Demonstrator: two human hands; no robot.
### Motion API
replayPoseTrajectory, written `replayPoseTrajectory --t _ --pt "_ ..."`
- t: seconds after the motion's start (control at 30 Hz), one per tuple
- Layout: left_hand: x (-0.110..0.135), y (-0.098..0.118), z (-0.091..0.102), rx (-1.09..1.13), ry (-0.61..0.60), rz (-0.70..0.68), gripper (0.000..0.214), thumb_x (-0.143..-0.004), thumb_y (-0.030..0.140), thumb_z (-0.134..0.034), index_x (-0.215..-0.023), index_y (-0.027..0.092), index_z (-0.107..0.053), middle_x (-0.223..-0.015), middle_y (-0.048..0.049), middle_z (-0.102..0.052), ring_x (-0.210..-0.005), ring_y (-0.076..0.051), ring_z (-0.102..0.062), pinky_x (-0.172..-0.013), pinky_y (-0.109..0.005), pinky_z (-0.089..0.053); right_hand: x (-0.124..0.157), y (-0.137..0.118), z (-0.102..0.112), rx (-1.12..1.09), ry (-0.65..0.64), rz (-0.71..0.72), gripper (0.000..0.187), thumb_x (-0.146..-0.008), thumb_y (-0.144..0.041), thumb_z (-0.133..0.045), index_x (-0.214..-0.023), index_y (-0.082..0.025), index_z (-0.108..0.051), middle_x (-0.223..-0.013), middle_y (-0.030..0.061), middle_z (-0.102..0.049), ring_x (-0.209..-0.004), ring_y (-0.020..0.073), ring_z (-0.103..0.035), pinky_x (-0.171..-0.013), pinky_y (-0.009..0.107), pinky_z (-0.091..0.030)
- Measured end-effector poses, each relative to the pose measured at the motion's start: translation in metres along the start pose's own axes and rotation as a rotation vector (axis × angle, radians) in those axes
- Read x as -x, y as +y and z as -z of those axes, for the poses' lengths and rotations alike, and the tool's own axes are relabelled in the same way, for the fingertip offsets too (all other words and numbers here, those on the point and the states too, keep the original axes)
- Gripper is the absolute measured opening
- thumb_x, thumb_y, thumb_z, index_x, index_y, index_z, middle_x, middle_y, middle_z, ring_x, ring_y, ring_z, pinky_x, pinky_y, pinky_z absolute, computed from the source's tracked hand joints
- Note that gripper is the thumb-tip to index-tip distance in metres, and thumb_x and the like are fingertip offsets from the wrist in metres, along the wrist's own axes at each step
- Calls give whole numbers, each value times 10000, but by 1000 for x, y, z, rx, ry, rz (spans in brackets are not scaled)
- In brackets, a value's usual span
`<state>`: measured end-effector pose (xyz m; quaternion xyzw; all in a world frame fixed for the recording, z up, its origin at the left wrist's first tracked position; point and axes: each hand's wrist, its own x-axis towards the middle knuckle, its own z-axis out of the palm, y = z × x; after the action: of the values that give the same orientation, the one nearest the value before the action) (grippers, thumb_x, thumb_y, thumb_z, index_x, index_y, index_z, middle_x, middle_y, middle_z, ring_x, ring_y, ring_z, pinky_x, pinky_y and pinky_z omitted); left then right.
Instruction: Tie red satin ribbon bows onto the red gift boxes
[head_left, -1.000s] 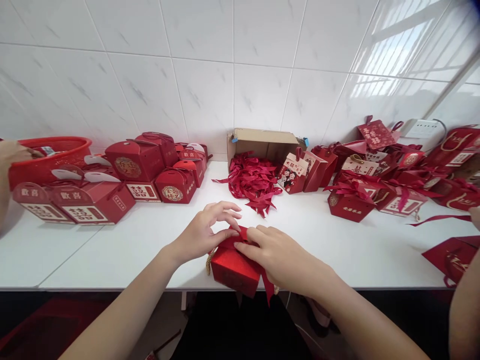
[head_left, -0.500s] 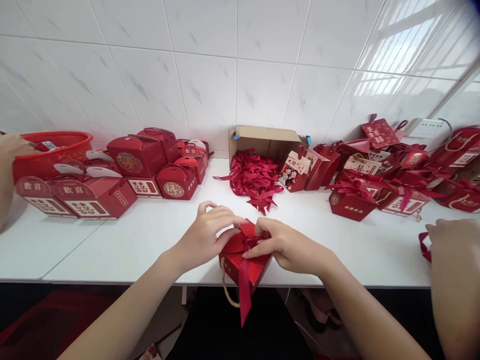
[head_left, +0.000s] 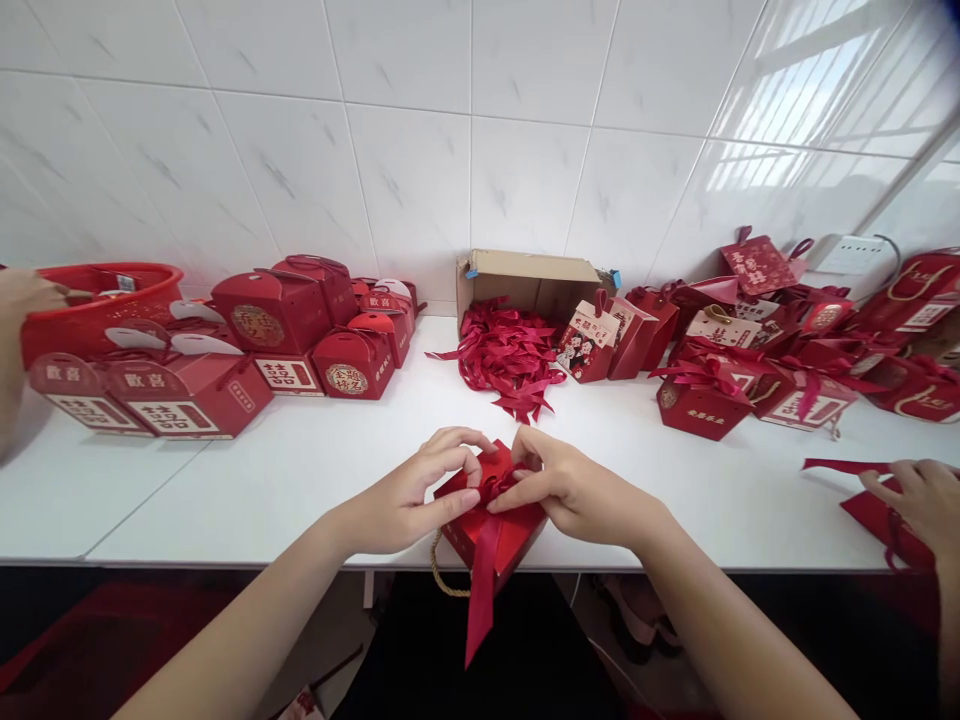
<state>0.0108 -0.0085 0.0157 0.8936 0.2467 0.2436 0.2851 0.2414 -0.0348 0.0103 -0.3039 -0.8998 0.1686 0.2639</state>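
Head view: left hand [head_left: 429,495] and right hand [head_left: 583,492] touch ribbon [head_left: 484,585] atop red box [head_left: 519,533].

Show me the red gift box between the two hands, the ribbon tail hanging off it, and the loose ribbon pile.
Red gift box [head_left: 516,532]: head view, on the right side of its top.
Ribbon tail [head_left: 483,590]: head view, middle of the hanging strip.
Loose ribbon pile [head_left: 506,352]: head view, middle of the heap.
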Motion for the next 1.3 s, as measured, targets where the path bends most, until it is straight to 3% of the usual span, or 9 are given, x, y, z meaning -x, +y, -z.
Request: replayPoseTrajectory --t 0.13,0.27,0.47,0.57,0.77,0.93,1.03,1.13,1.3 --pt "-8 2 -5 -24 115 -19 135 -917 230 -449 -834 203 -552 -1010 -72 -602 -1003 -189 -534 -917 -332 -444 -1 -3 -1 -14 -10 -6 488 -791 57 -451 -1003 -274 -740 -906 57 -478 -843 159 -501 -747 309 -498" --pt "-10 -1 -6 -84 80 37 181 -945 275 -386 -824 212 -505 -875 -33 -563 -917 -180 -493 -881 -326 -437 -1 -3 -1 -21 -14 -17 505 -801 60 -434 -1011 -286 -736 -919 58 -478 -849 156 -504 -765 315 -504" --pt "-4 -5 -4 -38 25 12 84 -858 261 -554 -929 220 -534 -979 -37 -566 -992 -193 -482 -914 -322 -424 0 -2 -1 -47 -5 -12 536 -773 81 -422 -1011 -280 -737 -909 51 -456 -845 152 -500 -755 306 -501" --pt "-5 -7 -6 -17 52 13 101 -879 248 -533 -974 225 -559 -987 -42 -578 -1005 -191 -492 -930 -328 -417 0 -2 -2 -47 -10 -18 554 -756 94 -417 -1002 -284 -739 -924 51 -464 -861 157 -502 -756 311 -496" --pt "-8 -11 -8 -16 60 64 146 -883 314 -545 -789 207 -575 -942 -45 -570 -996 -189 -505 -916 -322 -433 1 -2 -1 -56 -18 -36 542 -776 81 -415 -1017 -285 -735 -921 50 -456 -848 153 -495 -750 303 -490" --pt "-6 -9 -6 8 12 59 150 -867 321 -572 -779 233 -656 -1173 -50 -571 -1191 -230 -425 -1006 -374 -384 0 -1 -1 -75 -20 -39 532 -771 81 -415 -994 -270 -746 -938 60 -464 -865 160 -497 -778 318 -490" --pt "-6 -6 -4 -10 2 76 254 -908 327 -495 -733 227 -649 -1265 -31 -552 -1283 -237 -340 -1048 -382 -348 0 0 -2 -99 -21 -38 544 -759 87 -413 -994 -274 -746 -947 61 -463 -871 161 -493 -779 318 -489" --pt "-8 -2 -3 -65 -12 88 355 -949 321 -388 -705 214 -624 -1267 -34 -551 -1295 -238 -323 -1040 -387 -356 0 1 -2 -125 -40 -32 545 -760 86 -414 -997 -275 -745 -915 55 -452 -837 154 -484 -755 303 -488" --pt "-11 -2 -5 -333 49 15 281 -897 328 -484 -689 216 -638 -1120 -35 -621 -1271 -302 -343 -1022 -472 -317 -2 1 -5 -139 -39 2 491 -763 72 -428 -935 -248 -758 -868 46 -435 -796 145 -480 -717 279 -483"
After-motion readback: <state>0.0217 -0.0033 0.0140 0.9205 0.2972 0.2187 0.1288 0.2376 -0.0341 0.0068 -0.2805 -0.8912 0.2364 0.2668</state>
